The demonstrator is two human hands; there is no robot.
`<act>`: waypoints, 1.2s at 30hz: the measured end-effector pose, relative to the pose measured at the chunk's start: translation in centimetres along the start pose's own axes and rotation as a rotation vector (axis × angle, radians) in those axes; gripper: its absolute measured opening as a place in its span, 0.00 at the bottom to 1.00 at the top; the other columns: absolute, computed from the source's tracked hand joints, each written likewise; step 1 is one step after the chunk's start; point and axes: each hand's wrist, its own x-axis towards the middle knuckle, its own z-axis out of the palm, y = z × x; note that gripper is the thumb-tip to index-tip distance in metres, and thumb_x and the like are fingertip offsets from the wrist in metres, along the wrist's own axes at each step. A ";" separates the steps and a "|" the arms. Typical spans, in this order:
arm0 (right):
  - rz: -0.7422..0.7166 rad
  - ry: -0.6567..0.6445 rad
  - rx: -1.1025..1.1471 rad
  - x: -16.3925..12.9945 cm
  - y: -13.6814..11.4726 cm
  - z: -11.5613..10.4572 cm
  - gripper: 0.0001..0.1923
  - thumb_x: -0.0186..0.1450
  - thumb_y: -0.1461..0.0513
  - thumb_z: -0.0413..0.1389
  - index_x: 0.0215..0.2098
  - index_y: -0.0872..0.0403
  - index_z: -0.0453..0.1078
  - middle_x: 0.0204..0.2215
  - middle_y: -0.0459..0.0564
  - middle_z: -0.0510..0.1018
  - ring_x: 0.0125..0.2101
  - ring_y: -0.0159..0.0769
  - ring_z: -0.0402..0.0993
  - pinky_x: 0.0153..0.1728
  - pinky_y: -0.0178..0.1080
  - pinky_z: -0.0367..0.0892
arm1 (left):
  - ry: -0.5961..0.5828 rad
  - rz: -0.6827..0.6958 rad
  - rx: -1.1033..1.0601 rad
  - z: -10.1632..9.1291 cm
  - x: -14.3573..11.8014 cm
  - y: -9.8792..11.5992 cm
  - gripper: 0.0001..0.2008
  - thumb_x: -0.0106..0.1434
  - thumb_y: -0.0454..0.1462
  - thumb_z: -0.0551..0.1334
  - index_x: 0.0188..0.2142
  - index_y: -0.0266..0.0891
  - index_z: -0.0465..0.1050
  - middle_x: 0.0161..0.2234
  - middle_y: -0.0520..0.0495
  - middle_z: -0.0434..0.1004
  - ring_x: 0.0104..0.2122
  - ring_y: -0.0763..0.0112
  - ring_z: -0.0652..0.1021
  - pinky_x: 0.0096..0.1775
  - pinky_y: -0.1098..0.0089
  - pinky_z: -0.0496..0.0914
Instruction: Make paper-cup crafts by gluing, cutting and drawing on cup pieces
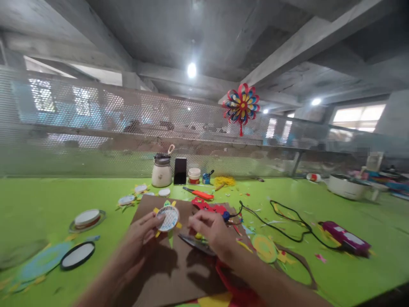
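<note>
Green worktable point(47, 196), mesh partition behind. Left hand point(140, 232): fingers pinching the edge of a round white disc with yellow and green paper points point(168, 218), held just above a brown cardboard sheet point(172, 273). Right hand point(212, 230): fingers curled near the disc; whether it grips anything cannot be told. Scissors point(196, 244) beneath it. Red paper cutouts point(209, 207) beyond; black cable point(281, 221) to the right.

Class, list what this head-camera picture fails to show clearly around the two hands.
- Right hand: motion blur hides whether its fingers pinch anything.
- Round patterned disc in the left hand: blur smears its pattern.
- Red paper: covered by the right forearm, cut off by the bottom edge.
- Scissors: handles hidden under the right hand.
</note>
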 end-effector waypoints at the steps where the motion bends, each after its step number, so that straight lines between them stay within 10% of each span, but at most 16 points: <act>1: -0.008 0.040 -0.024 0.0 -0.1 -0.3 0.22 0.62 0.44 0.59 0.26 0.54 0.73 0.23 0.47 0.76 0.26 0.34 0.71 0.32 0.38 0.66 | -0.017 0.004 0.014 0.1 0.0 -0.1 0.11 0.49 0.36 0.76 0.33 0.39 0.81 0.36 0.45 0.84 0.35 0.68 0.81 0.34 0.74 0.77; 12: -0.009 0.185 -0.225 1.6 3.1 -3.0 0.14 0.60 0.52 0.58 0.31 0.55 0.75 0.26 0.48 0.79 0.28 0.37 0.73 0.32 0.39 0.68 | 0.040 0.102 0.101 -0.1 1.2 -1.2 0.16 0.45 0.39 0.76 0.32 0.36 0.78 0.34 0.46 0.82 0.33 0.70 0.78 0.31 0.74 0.72; 22: -0.240 -0.163 -0.535 -0.1 3.0 -0.7 0.08 0.66 0.65 0.56 0.31 0.55 0.76 0.40 0.55 0.82 0.44 0.41 0.76 0.51 0.44 0.69 | 0.012 0.129 0.072 -0.2 1.1 -1.1 0.11 0.48 0.36 0.74 0.31 0.34 0.79 0.32 0.44 0.82 0.30 0.70 0.78 0.31 0.73 0.73; 26: -0.337 -0.371 -0.662 -1.8 2.4 0.8 0.11 0.68 0.63 0.57 0.47 0.57 0.76 0.51 0.58 0.78 0.51 0.42 0.73 0.55 0.44 0.67 | 0.006 0.168 0.034 0.1 1.0 -0.8 0.11 0.49 0.34 0.74 0.33 0.33 0.81 0.33 0.42 0.83 0.32 0.67 0.79 0.32 0.72 0.74; 36: -0.421 -0.605 -0.905 -2.9 1.9 1.9 0.25 0.69 0.49 0.58 0.58 0.55 0.70 0.55 0.60 0.75 0.56 0.51 0.68 0.60 0.55 0.58 | 0.355 0.546 -0.257 -4.2 1.6 7.4 0.10 0.56 0.25 0.61 0.36 0.38 0.71 0.34 0.48 0.80 0.30 0.76 0.79 0.31 0.78 0.73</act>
